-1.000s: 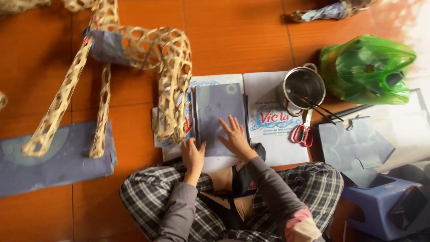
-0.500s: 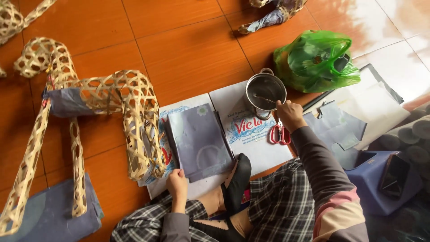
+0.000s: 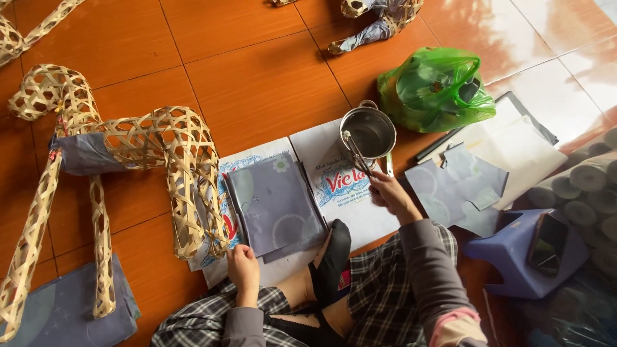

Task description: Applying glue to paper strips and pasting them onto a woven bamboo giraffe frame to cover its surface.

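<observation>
One right hand (image 3: 391, 193) gripping one brush (image 3: 357, 156) over one steel pot (image 3: 368, 132); one left hand (image 3: 244, 266), fingers spread flat, pressing grey paper sheets (image 3: 275, 204).

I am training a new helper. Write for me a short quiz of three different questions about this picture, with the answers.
1. True or false: the right hand holds a tool whose tip is inside the small metal pot.
2. Which thing lies under the left hand? A) the green plastic bag B) the edge of the stacked purple-grey paper sheets C) the blue plastic stool
3. Fill in: the woven bamboo frame stands on the ____ floor tiles.

Key: 1 true; 2 B; 3 orange.
</observation>
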